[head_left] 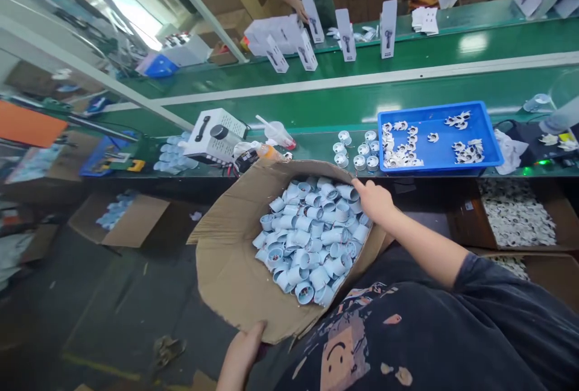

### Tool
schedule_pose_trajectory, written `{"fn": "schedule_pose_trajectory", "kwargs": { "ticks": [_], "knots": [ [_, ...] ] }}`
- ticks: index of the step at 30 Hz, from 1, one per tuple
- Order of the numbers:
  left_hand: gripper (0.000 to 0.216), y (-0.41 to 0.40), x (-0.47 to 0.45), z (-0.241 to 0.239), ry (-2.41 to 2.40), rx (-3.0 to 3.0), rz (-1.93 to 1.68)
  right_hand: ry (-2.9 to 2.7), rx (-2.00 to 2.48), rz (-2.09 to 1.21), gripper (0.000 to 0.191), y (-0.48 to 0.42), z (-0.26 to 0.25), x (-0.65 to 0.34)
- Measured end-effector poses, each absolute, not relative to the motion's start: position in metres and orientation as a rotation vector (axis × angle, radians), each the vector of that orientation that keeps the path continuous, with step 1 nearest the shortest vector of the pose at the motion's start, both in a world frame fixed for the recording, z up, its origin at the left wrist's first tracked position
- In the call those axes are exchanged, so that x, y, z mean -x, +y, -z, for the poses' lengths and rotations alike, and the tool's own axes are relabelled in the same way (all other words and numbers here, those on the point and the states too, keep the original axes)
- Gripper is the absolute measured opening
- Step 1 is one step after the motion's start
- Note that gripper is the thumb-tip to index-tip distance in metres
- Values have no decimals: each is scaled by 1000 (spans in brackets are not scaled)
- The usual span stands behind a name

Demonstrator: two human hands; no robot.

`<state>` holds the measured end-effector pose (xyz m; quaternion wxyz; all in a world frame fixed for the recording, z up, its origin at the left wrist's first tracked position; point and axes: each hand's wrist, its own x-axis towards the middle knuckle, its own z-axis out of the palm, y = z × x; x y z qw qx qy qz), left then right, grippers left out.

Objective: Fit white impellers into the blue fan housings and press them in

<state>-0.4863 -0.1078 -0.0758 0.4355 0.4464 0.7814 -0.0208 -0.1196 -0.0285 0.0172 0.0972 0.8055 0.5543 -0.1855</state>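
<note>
I hold a tilted open cardboard box [226, 270] over my lap. It is full of small pale blue plastic cylinders [312, 240]. My left hand [242, 352] grips the box's near flap at the bottom edge. My right hand [375, 201] lies over the far right rim of the box, with the index finger stretched out and the other fingers curled around the edge beside the cylinders. My black printed T-shirt [407, 330] fills the lower right.
A green conveyor table [316, 107] runs across the top. On it are a blue tray [434, 155] of small white parts, several blue cylinders [357, 149] standing upright, a white device [217, 134] and white cartons [346, 35]. Two people work across the belt. Cardboard boxes stand below.
</note>
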Motion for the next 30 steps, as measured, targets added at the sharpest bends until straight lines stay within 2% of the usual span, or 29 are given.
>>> {"fn": "schedule_pose_trajectory", "kwargs": {
  "ticks": [4,8,10,18,30],
  "knots": [
    [42,-111,502,86,1792,-1114,74,1469,-2520,474,63,-29,-21,108],
    [41,-109,506,99,1732,-1130,58,1317,-2557,481,41,-18,-23,101],
    [40,-110,508,103,1746,-1150,15,1307,-2546,482,36,-15,-24,99],
    [28,-91,542,87,1834,-1274,-99,1318,-2435,535,31,-47,-26,104],
    [29,-8,584,74,1977,-1421,110,1307,-2443,741,33,-74,0,138]
  ]
}}
